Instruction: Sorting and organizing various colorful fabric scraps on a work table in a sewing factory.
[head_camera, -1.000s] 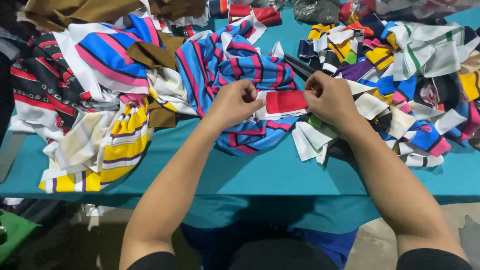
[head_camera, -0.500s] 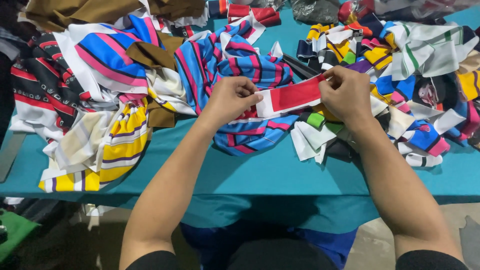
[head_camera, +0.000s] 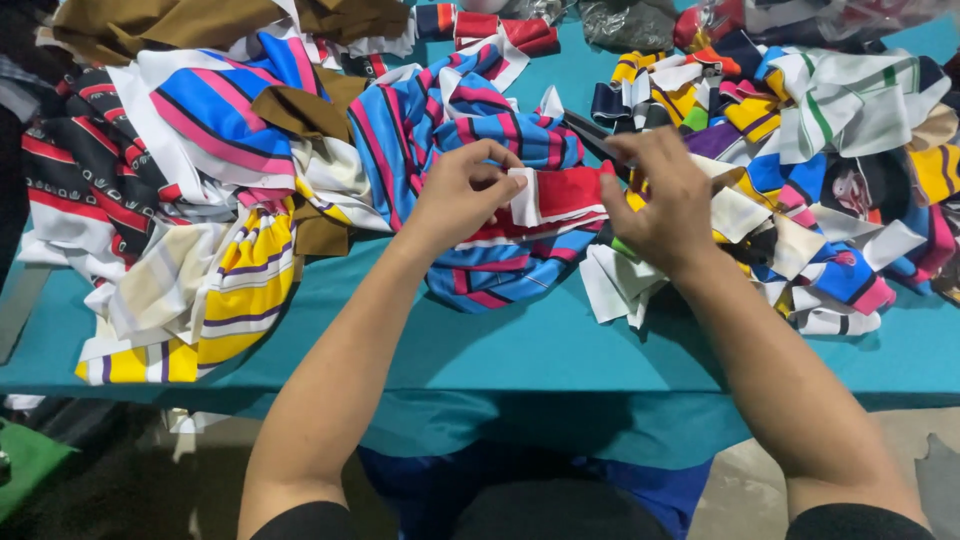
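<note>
Far left on the teal table (head_camera: 520, 350), a black cloth with red bands (head_camera: 70, 170) lies crumpled, soft and limp, and just beside it a yellow striped cloth (head_camera: 235, 290) hangs toward the table's front edge. Above those, one brown cloth (head_camera: 170, 25) sits bunched at the back. Next along, a white, blue and pink striped cloth (head_camera: 205, 110) folds over the heap. Centre now: a blue cloth with pink and red stripes (head_camera: 470, 120) spreads in loose waves, and over it the left hand (head_camera: 462, 195) pinches the white end of a small red and white strip (head_camera: 555, 195), thumb and fingers closed tight on it. The strip is flat, narrow, ribbed-looking like knit trim, stretched level between the two hands just above the blue cloth. The right hand (head_camera: 665, 200) grips its other end, fingers curled in on it. Under that hand, one dark pair of scissors (head_camera: 590, 135) lies partly hidden. To the right, a heap of small collar pieces (head_camera: 790, 190), too many to count, piles up in yellow, white, blue, pink and green. One red and white roll (head_camera: 505, 30) rests at the back.
</note>
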